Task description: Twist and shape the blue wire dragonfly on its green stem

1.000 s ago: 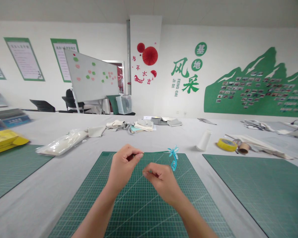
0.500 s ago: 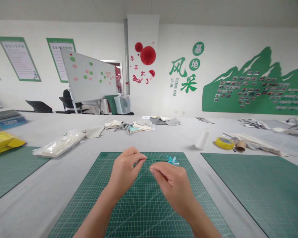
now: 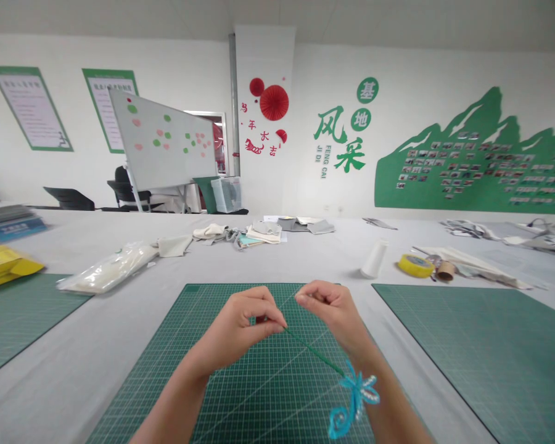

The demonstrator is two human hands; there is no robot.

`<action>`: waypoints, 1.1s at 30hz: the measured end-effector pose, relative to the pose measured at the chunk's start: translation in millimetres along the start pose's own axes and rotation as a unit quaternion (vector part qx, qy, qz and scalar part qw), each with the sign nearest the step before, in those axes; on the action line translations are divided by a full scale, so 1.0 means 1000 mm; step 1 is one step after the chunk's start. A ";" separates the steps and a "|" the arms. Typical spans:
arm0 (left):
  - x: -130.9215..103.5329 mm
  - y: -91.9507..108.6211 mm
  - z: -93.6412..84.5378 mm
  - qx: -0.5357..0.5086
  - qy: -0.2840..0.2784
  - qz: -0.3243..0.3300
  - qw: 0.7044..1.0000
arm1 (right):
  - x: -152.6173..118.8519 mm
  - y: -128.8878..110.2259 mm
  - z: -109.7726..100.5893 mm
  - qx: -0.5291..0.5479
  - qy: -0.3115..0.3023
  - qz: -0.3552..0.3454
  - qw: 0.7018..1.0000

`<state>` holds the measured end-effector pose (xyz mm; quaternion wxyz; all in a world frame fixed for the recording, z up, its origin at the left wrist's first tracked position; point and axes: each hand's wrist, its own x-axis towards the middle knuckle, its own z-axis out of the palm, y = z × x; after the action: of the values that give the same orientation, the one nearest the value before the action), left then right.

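My left hand pinches the end of a thin green stem above a green cutting mat. The stem slopes down to the right and ends in a blue flower-like ornament with white, shiny petals and a curled tail, close to my right wrist. Higher up and to the right of the stem's held end, my right hand has its fingertips pressed together. Whatever is between those fingertips is too small to make out.
Beyond the mat lie a plastic-wrapped packet, a white roll, yellow tape, a brown cardboard tube and cloth pieces. More cutting mats lie at left and right. A yellow packet sits far left.
The stem has swung from nearly level to sloping down right, bringing the blue ornament nearer and lower. My left hand has moved slightly down and right; my right hand has risen a little, away from the stem.
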<state>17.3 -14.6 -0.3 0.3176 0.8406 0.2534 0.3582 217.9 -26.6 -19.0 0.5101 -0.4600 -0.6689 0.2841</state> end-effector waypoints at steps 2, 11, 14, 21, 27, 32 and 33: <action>0.001 -0.002 -0.001 -0.018 0.029 -0.012 0.999 | 0.004 0.009 0.006 0.035 -0.015 0.015 0.999; 0.003 -0.016 -0.004 -0.007 0.204 -0.069 0.976 | 0.001 0.013 0.045 0.020 -0.054 0.011 0.998; 0.002 -0.018 -0.003 0.009 0.230 -0.073 0.970 | -0.007 0.002 0.054 -0.023 -0.057 -0.012 0.998; 0.002 -0.018 -0.002 0.086 0.254 -0.062 0.961 | -0.019 -0.018 0.055 -0.112 -0.047 -0.074 0.990; 0.003 -0.015 0.001 0.130 0.229 -0.057 0.963 | -0.027 -0.027 0.048 -0.176 -0.015 -0.130 0.976; 0.002 -0.012 0.005 0.159 0.193 -0.036 0.967 | -0.031 -0.032 0.037 -0.235 0.034 -0.161 0.958; 0.002 -0.011 0.006 0.164 0.184 -0.031 0.969 | -0.031 -0.033 0.034 -0.244 0.041 -0.165 0.955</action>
<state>20.5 -8.0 -10.9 0.1342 0.7924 0.3892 0.4502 177.2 -64.8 -14.8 0.4487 -0.4650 -0.7632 0.0051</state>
